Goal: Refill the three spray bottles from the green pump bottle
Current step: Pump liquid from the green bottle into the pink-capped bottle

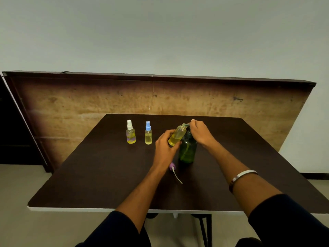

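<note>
The green pump bottle (pixel 187 150) stands on the dark table (pixel 106 175). My right hand (pixel 200 131) sits on its pump head, fingers curled over it. My left hand (pixel 166 145) grips an uncapped clear spray bottle (pixel 177 134) with yellow liquid, tilted so that its mouth meets the pump's nozzle. That bottle's purple spray cap (pixel 172 165) with its dip tube lies on the table in front of the green bottle. Two capped spray bottles stand to the left: one with a white cap (pixel 130 132) and one with a blue cap (pixel 148 133), both holding yellow liquid.
A large wooden board (pixel 160 98) leans against the wall just behind the table. The table's front edge (pixel 124 209) is near my body, with metal legs below it on the right.
</note>
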